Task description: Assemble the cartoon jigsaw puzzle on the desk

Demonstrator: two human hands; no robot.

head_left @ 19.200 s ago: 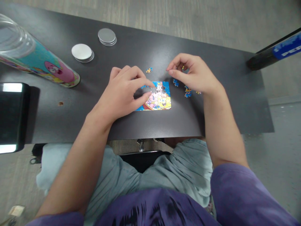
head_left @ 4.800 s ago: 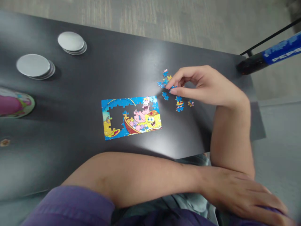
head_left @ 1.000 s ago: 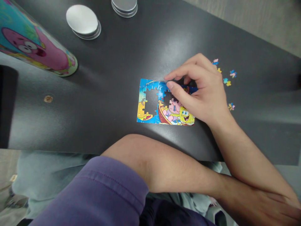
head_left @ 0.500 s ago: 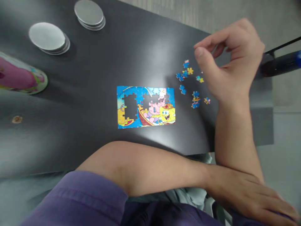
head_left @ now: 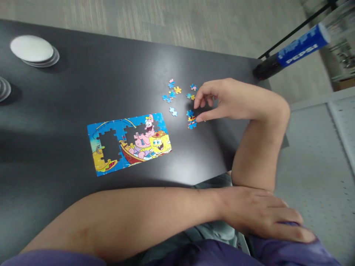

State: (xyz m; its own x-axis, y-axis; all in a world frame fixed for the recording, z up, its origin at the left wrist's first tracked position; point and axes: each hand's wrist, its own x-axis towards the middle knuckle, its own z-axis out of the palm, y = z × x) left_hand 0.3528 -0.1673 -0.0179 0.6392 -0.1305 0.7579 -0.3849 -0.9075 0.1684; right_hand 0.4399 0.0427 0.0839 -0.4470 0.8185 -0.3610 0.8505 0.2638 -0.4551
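Observation:
A partly built cartoon jigsaw puzzle lies flat on the black table, with two gaps in its left half. Several loose pieces are scattered just beyond its far right corner. My right hand hovers low over these pieces, thumb and fingers curled but apart, fingertips beside a small blue and yellow cluster; nothing shows between them. My left forearm crosses in front of me, and my left hand lies flat and open on my right purple sleeve.
A stack of round metal lids sits at the far left, and another lid stack is cut off by the left edge. A dark bottle with a blue Pepsi label lies at the table's far right corner. The table's near edge runs by my lap.
My right hand has come down from above the table to the loose pieces. The view has swung right, so the puzzle now sits further left. My left hand stays on my sleeve.

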